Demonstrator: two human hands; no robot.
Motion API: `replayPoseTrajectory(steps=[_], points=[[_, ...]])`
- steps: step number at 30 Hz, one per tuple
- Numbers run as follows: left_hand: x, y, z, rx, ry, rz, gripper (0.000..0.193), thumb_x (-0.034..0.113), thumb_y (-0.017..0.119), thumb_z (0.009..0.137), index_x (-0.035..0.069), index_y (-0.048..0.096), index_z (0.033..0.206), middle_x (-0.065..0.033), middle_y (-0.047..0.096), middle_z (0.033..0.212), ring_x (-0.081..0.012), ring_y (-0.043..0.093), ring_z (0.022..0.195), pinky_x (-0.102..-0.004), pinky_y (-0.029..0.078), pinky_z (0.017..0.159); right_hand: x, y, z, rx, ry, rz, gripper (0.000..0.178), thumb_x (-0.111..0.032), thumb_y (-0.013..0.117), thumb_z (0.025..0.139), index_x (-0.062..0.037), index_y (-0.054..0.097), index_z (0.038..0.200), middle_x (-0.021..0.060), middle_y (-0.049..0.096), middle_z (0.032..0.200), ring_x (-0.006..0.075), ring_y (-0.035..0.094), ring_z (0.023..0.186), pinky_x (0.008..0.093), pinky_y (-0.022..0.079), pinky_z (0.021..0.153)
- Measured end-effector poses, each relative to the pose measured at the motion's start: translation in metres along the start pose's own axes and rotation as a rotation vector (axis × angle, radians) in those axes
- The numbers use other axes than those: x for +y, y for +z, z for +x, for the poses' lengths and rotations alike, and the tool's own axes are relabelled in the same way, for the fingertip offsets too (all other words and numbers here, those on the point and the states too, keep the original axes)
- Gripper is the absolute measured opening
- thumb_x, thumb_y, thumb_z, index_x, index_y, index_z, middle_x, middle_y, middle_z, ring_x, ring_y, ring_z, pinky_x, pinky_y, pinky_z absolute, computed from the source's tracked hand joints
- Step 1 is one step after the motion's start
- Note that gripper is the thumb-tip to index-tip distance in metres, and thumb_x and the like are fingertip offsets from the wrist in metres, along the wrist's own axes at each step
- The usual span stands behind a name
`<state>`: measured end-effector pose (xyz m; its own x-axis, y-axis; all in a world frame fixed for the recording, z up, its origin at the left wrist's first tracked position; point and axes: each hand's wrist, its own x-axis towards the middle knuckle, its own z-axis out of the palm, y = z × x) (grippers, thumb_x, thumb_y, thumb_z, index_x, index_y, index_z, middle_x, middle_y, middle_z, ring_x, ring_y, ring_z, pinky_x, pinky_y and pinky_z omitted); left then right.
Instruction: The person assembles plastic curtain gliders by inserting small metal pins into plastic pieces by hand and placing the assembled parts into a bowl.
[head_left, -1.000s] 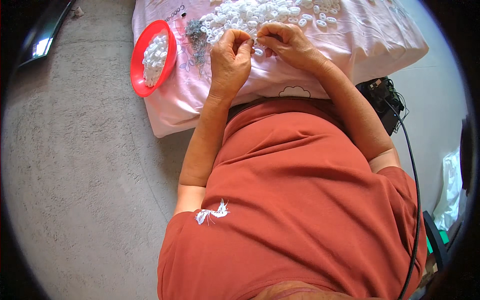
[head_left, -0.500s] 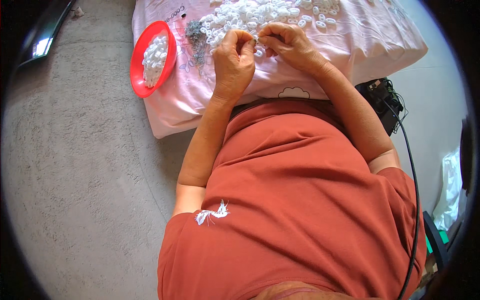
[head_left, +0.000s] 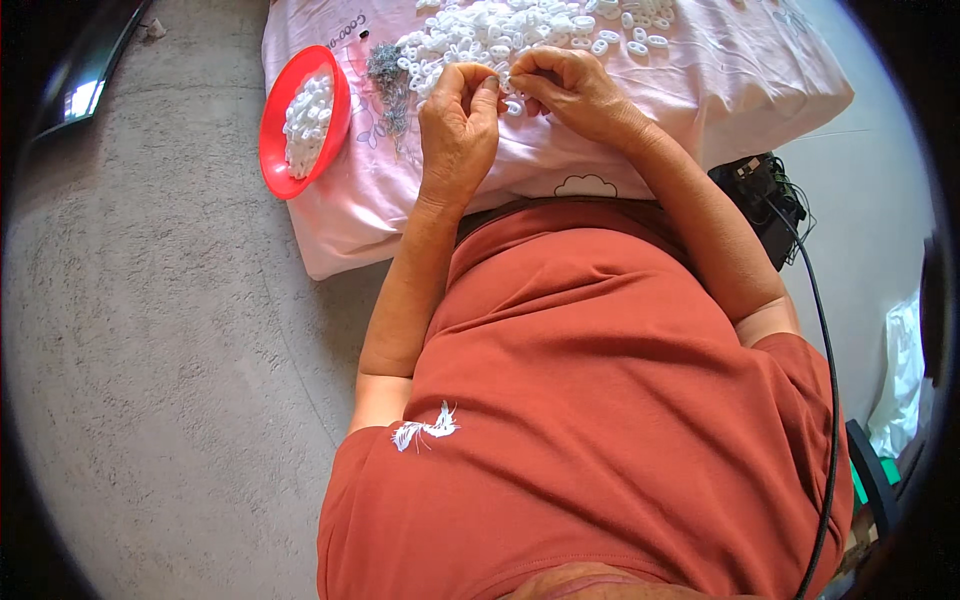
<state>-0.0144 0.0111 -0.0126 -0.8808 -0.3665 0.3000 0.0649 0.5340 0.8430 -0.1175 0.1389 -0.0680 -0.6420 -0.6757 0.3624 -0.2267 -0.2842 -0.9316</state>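
Fingers of both hands (head_left: pixel 515 100) pinch a small white ring (head_left: pixel 511 107).

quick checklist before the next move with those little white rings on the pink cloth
1. Piece held between both hands: left hand and right hand meet at a small white ring: ok, though the grip itself is too small to see.
2. Supply within reach: pile of white rings lies just beyond the fingers: ok.
3. Red bowl on the pink cloth, already holding white pieces, room left: ok.
4. Bowl stability: it sits tilted near the cloth's left edge: not ok.
5. Grey metal bits beside the bowl, reachable: ok.
6. Black cable stays clear of the arms: ok.
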Motion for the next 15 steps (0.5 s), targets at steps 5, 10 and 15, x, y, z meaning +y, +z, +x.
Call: replayPoseTrajectory(steps=[5, 10, 15], points=[[0.0006, -0.0007, 0.0001, -0.013, 0.01, 0.059, 0.005, 0.005, 0.062, 0.094, 0.0, 0.061, 0.092, -0.0062, 0.067, 0.077, -0.012, 0.066, 0.068, -0.0268, 0.053, 0.063, -0.0015, -0.0003, -0.0002, -0.002, 0.004, 0.01, 0.016, -0.013, 0.062, 0.095, 0.0027, 0.066, 0.095, 0.0064, 0.066, 0.072, 0.01, 0.062, 0.064, 0.0264, 0.052, 0.061], [-0.0033, 0.0009, 0.0013, -0.012, 0.025, 0.078, 0.005, 0.005, 0.062, 0.092, 0.0, 0.062, 0.091, -0.0071, 0.068, 0.076, -0.0131, 0.067, 0.068, -0.0278, 0.053, 0.062, -0.0003, 0.0005, -0.0002, 0.033, -0.017, -0.01, 0.015, -0.012, 0.063, 0.094, 0.0025, 0.067, 0.094, 0.0069, 0.066, 0.072, 0.01, 0.062, 0.064, 0.0261, 0.052, 0.061], [-0.0024, 0.0061, 0.0019, 0.015, 0.073, 0.178, 0.004, 0.004, 0.063, 0.09, 0.001, 0.062, 0.091, -0.0095, 0.068, 0.074, -0.0172, 0.067, 0.066, -0.0303, 0.053, 0.062, -0.0013, -0.0003, -0.0009, 0.058, -0.035, -0.01, 0.014, -0.011, 0.064, 0.093, 0.0022, 0.067, 0.094, 0.0068, 0.066, 0.071, 0.0096, 0.063, 0.063, 0.0256, 0.052, 0.06]])
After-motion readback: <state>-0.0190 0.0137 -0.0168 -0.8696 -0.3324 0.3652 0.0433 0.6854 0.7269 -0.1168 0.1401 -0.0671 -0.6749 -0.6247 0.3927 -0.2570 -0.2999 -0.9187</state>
